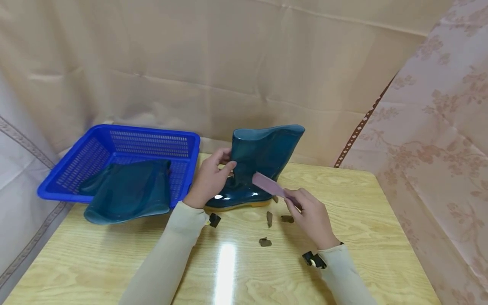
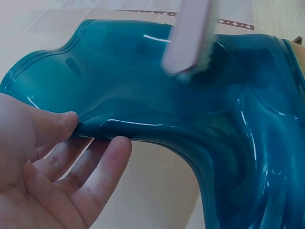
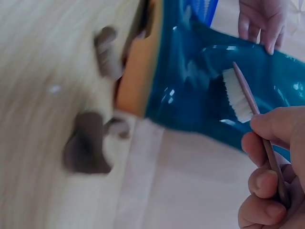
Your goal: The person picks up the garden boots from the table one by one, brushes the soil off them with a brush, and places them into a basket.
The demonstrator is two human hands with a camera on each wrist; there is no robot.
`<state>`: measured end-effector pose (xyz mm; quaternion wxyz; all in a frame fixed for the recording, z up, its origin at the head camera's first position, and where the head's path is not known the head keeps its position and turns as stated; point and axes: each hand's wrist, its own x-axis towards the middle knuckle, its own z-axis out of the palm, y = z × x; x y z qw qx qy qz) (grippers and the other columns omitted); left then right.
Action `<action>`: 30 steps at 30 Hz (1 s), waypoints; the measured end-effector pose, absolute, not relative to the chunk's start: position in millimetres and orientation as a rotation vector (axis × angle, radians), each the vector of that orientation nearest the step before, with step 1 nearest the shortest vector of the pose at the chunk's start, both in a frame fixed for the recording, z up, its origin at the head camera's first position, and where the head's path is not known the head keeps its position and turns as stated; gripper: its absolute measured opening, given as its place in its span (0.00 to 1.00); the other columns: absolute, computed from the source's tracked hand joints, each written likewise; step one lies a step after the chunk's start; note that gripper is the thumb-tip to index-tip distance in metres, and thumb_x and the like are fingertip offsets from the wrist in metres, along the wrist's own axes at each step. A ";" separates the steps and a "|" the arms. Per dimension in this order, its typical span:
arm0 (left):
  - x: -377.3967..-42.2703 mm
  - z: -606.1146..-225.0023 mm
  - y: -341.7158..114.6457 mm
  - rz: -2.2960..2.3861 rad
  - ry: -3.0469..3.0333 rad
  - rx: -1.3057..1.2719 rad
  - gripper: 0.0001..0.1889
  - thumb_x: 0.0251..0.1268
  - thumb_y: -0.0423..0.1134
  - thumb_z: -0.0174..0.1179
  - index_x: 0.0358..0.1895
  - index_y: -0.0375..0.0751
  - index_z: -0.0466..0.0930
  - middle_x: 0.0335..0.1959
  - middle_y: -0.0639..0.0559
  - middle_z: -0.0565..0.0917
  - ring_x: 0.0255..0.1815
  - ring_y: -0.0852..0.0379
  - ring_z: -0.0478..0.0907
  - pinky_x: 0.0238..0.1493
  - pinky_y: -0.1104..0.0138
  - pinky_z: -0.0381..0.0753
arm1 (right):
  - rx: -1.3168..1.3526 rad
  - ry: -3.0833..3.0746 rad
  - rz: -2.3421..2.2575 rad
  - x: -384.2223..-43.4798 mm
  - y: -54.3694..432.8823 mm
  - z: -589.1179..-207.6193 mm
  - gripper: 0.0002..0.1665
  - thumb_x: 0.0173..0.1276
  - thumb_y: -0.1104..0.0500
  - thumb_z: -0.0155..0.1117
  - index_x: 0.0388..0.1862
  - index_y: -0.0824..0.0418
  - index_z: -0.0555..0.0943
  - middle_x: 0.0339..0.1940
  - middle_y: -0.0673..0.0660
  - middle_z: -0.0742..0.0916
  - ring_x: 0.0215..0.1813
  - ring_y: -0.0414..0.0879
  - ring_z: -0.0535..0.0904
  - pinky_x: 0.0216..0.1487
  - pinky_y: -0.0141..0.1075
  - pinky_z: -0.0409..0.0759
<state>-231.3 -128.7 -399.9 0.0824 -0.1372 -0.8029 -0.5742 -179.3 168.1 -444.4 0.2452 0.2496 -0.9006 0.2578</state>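
A dark teal rain boot (image 1: pixel 263 152) with a tan sole stands upright on the table. My left hand (image 1: pixel 213 176) pinches the front edge of its shaft, the thumb on the near side and fingers behind, as the left wrist view shows. In my right hand (image 1: pixel 310 216) is the handle of a purple brush (image 1: pixel 267 184). Its white bristles (image 3: pixel 237 95) face the lower shaft near the ankle; in the right wrist view they seem to touch it. Several brown flakes (image 1: pixel 265 242) lie on the table beside the boot and below the brush.
A blue plastic basket (image 1: pixel 194 146) stands at the left. Another teal boot (image 1: pixel 129 190) lies in it, its open top hanging over the front rim. Behind the wooden table (image 1: pixel 362 203) hangs a beige curtain (image 1: pixel 228 63), with a floral cloth (image 1: pixel 442 140) at the right.
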 end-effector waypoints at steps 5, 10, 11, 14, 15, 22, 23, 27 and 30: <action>-230.9 -396.5 -129.2 -1.725 -2.402 -0.386 0.15 0.81 0.36 0.55 0.65 0.43 0.75 0.55 0.45 0.83 0.57 0.48 0.81 0.53 0.54 0.87 | 0.665 -2.495 0.744 -180.1 190.0 -450.9 0.16 0.68 0.66 0.73 0.53 0.57 0.88 0.36 0.47 0.87 0.28 0.35 0.73 0.26 0.29 0.75; -231.6 -395.3 -128.4 -1.730 -2.392 -0.402 0.16 0.80 0.36 0.57 0.66 0.42 0.75 0.54 0.45 0.83 0.55 0.49 0.81 0.52 0.55 0.87 | 0.669 -2.399 1.181 -180.6 193.3 -437.6 0.15 0.69 0.70 0.69 0.52 0.58 0.87 0.33 0.49 0.86 0.23 0.38 0.70 0.22 0.30 0.70; -232.0 -395.3 -127.9 -1.730 -2.390 -0.406 0.16 0.80 0.36 0.57 0.66 0.42 0.75 0.54 0.45 0.83 0.55 0.49 0.81 0.52 0.56 0.87 | 0.665 -2.356 1.261 -181.7 190.7 -432.4 0.15 0.70 0.71 0.68 0.52 0.59 0.86 0.32 0.50 0.86 0.23 0.39 0.70 0.21 0.31 0.69; -232.7 -395.6 -126.8 -1.733 -2.389 -0.410 0.17 0.80 0.36 0.57 0.66 0.41 0.75 0.54 0.45 0.83 0.55 0.49 0.81 0.52 0.56 0.87 | 0.640 -2.244 1.339 -186.0 178.0 -413.0 0.15 0.69 0.72 0.68 0.52 0.62 0.86 0.30 0.52 0.84 0.23 0.40 0.69 0.22 0.31 0.67; -232.8 -395.9 -126.7 -1.733 -2.390 -0.411 0.17 0.80 0.36 0.57 0.66 0.41 0.74 0.54 0.45 0.83 0.55 0.49 0.81 0.52 0.56 0.87 | 0.635 -2.210 1.328 -187.3 172.3 -406.4 0.15 0.68 0.73 0.68 0.51 0.64 0.86 0.30 0.54 0.84 0.23 0.39 0.68 0.22 0.31 0.66; -233.0 -401.4 -127.1 -1.728 -2.400 -0.407 0.17 0.79 0.37 0.57 0.66 0.42 0.75 0.54 0.45 0.83 0.55 0.49 0.82 0.52 0.55 0.87 | 0.627 -2.075 1.207 -206.2 161.8 -403.8 0.16 0.62 0.76 0.71 0.48 0.66 0.87 0.30 0.57 0.85 0.23 0.39 0.68 0.23 0.28 0.65; -232.9 -401.8 -127.2 -1.728 -2.403 -0.407 0.17 0.80 0.37 0.57 0.66 0.42 0.74 0.54 0.45 0.83 0.55 0.49 0.82 0.52 0.55 0.87 | 0.625 -2.072 1.196 -206.5 161.9 -403.6 0.15 0.63 0.75 0.71 0.48 0.65 0.87 0.30 0.56 0.84 0.24 0.39 0.68 0.23 0.27 0.66; -232.2 -401.4 -129.1 -1.736 -2.399 -0.403 0.18 0.80 0.37 0.57 0.67 0.41 0.74 0.55 0.44 0.83 0.55 0.48 0.82 0.52 0.55 0.87 | 0.614 -2.088 1.162 -205.5 163.1 -401.9 0.15 0.64 0.72 0.72 0.49 0.63 0.87 0.30 0.53 0.83 0.24 0.40 0.68 0.23 0.26 0.66; -232.9 -401.3 -130.7 -1.742 -2.387 -0.396 0.19 0.80 0.37 0.57 0.68 0.41 0.73 0.56 0.43 0.83 0.55 0.48 0.82 0.52 0.55 0.87 | 0.604 -2.116 1.121 -203.0 163.6 -398.6 0.15 0.65 0.71 0.72 0.50 0.61 0.87 0.29 0.52 0.81 0.25 0.40 0.68 0.24 0.27 0.64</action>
